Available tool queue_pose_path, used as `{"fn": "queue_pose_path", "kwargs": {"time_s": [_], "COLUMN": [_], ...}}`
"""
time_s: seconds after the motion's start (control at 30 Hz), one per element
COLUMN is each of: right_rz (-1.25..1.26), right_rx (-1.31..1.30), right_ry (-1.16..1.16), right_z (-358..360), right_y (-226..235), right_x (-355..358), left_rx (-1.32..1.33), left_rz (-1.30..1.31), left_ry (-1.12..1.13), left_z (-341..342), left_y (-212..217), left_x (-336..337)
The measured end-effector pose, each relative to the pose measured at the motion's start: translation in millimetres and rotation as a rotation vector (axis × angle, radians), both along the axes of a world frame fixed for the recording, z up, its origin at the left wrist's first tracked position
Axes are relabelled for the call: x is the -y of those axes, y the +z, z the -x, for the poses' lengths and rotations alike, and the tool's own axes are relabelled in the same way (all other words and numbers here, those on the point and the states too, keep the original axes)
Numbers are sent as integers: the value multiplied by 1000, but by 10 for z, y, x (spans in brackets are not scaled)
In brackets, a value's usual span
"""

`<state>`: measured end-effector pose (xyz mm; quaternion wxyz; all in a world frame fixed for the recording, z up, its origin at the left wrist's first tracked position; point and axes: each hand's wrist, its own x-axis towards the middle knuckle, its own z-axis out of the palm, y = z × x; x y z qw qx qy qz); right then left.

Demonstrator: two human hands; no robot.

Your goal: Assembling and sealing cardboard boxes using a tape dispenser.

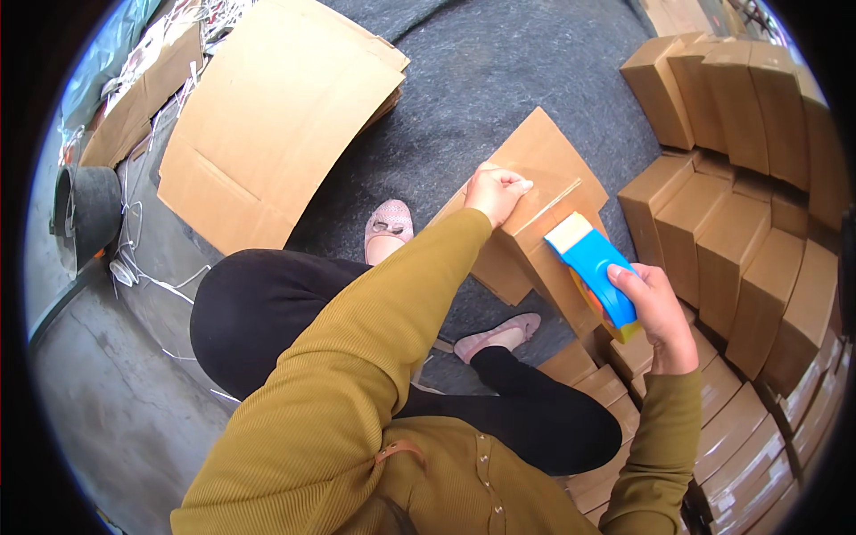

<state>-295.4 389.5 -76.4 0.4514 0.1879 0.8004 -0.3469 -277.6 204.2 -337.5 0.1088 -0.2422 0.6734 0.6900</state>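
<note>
A brown cardboard box [544,259] stands tilted in front of me between my feet, with a flap spread out on its far side. My left hand [499,193] is closed at the box's upper left edge, its thumb and fingers pressed together against the flaps. A seam runs across the top beside these fingers. My right hand [655,312] grips a blue tape dispenser [596,267] from the right. The dispenser's pale front end lies at the box's top edge, close to the seam. Some yellow shows under the dispenser; the right fingertips are partly hidden behind it.
Stacked closed cartons [704,223] rise along my right side and continue down past my right knee. Flat cardboard sheets [276,116] lie in a pile at the upper left. Beyond them are a black bucket [94,209] and loose white straps [134,259]. Dark matting [508,71] covers the floor.
</note>
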Motion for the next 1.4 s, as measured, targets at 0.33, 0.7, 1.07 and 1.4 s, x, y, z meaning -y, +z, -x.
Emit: {"fn": "queue_pose_path", "kwargs": {"time_s": [0.33, 0.7, 1.07, 1.4], "right_rz": [9, 22, 74, 193], "right_rx": [14, -6, -30, -37], "right_ry": [-25, -35, 2, 147], "right_z": [-35, -9, 8, -22], "right_y": [-8, -13, -31, 3], "right_x": [-34, -130, -101, -196], "left_rx": [247, 244, -217, 69], "left_rz": [-340, 161, 588, 505], "left_ry": [-108, -112, 72, -720], "left_z": [166, -24, -58, 185], "left_y": [20, 339, 312, 1110], "left_x": [117, 158, 276, 42]}}
